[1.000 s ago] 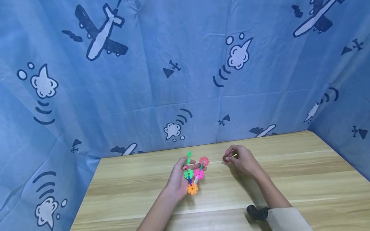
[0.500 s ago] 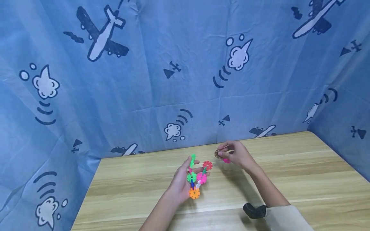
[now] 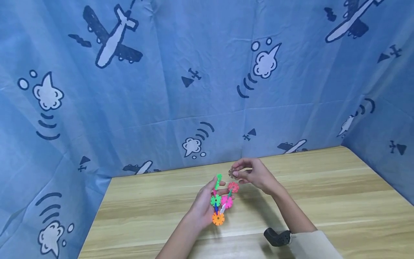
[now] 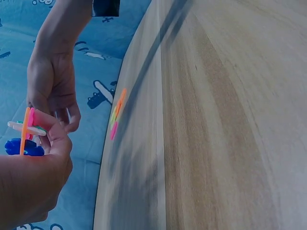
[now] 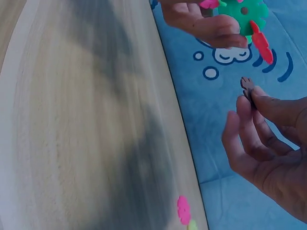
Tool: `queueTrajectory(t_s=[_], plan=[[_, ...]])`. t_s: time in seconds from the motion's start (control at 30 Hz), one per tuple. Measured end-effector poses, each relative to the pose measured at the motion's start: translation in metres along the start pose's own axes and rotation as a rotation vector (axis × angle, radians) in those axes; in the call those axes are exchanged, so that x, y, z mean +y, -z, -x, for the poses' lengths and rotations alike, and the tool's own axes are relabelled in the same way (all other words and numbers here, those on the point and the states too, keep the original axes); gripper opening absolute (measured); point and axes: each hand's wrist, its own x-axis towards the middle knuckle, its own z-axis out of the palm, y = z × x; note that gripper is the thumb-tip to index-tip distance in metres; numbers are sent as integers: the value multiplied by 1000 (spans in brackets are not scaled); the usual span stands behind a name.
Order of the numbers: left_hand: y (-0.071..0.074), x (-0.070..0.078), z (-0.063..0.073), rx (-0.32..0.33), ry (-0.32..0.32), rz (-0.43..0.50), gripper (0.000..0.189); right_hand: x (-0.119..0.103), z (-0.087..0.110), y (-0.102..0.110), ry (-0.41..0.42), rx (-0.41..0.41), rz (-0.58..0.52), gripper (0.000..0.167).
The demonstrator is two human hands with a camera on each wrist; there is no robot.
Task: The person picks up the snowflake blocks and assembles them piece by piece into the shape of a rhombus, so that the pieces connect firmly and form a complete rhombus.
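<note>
My left hand (image 3: 201, 207) holds a chain of interlocked notched plastic discs (image 3: 218, 222). An orange disc sits at its lower end, where it forks into two arms. One arm runs through blue and green discs up to the thumb. Along the other come white, pink and dark green pieces, with a red disc (image 5: 261, 43) at its tip. Between thumb and fingertips my right hand (image 3: 258, 176) pinches a single brown notched disc (image 5: 247, 86). In the head view this disc is just above the red one, with a gap between them.
Loose orange, yellow and pink discs (image 4: 115, 129) lie on the wooden table (image 3: 136, 216) near its back edge, behind my right hand in the head view. A blue printed cloth (image 3: 213, 90) hangs behind the table. A black device (image 3: 277, 237) sticks out at the right sleeve.
My right hand has picked up the brown disc and carried it leftward, toward the chain. My left hand with the chain has shifted slightly right and down.
</note>
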Motion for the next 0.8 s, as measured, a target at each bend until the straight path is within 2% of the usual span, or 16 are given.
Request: queueTrajectory(t_s=[0.17, 0.53, 0.8], plan=[[0, 1, 1, 0, 11, -2, 50, -6, -1, -1, -17, -45, -35, 29], [-3, 4, 2, -11, 10, -71, 55, -14, 0, 0, -4, -100, -38, 29], [-2, 5, 3, -17, -3, -86, 47, -15, -1, -1, 29, -124, -9, 26]])
